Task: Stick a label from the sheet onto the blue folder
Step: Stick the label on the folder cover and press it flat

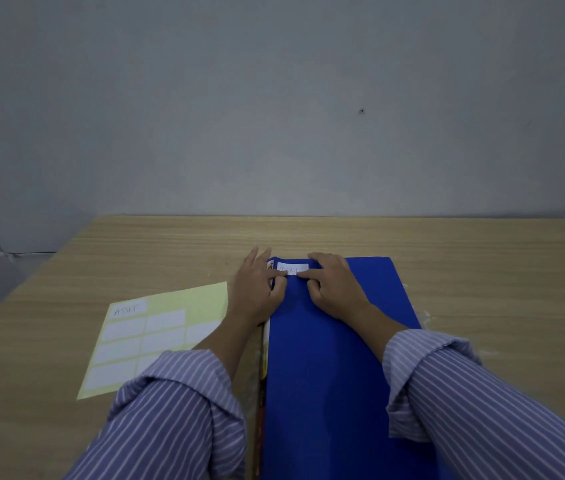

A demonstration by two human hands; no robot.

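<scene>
A person's left hand (257,289) and right hand (334,287) press a white label (293,268) onto the far left corner of the blue folder (336,358), fingers curled against it, gripping nothing; the label sheet (156,327) lies beside on the bench (482,271).

Both hands' fingers (283,281) on label (293,268), blue folder (326,358)
</scene>
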